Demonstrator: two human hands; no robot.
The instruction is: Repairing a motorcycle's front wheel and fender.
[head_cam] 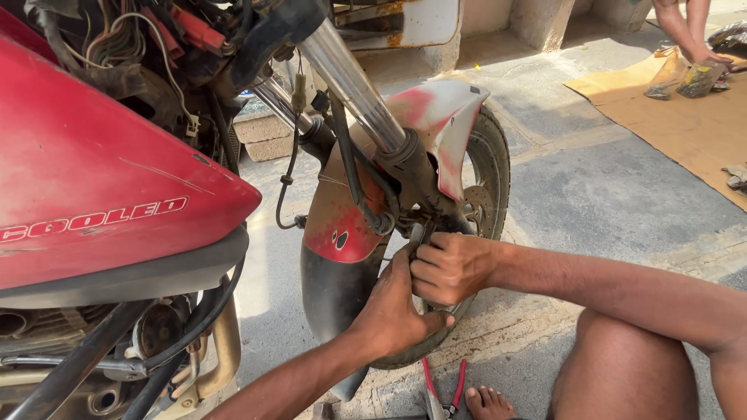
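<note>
Nearest the camera, at the bottom edge of the view, a pair of red-handled pliers [440, 389] is lying on the concrete ground [591, 187] beside the person's bare foot [489, 403] and bent knee [622, 365]. Just above, both bare hands are working at the lower end of a motorcycle's front fork. The left hand [393, 307] is reaching up from below, its palm pressing against the front tyre [494, 167] and its fingers curling around something small that is hidden from view. The right hand [451, 268] is coming in from the right and sitting just above the left, touching it; its fingers are closing tightly, pinching a small dark metal part [418, 232] at the bottom of the fork leg [416, 175]. That part is lying directly above and in front of the right fingertips, its long axis running roughly upright along the fork, and the right hand is the nearer one to it. A worn red and grey mudguard [436, 117] is arching over the wheel. To the left, the red fuel tank [93, 179] is filling the foreground, with loose wiring [124, 39] above it. Farther back, another person's legs [685, 27] are standing by a sheet of brown cardboard [685, 117].
</note>
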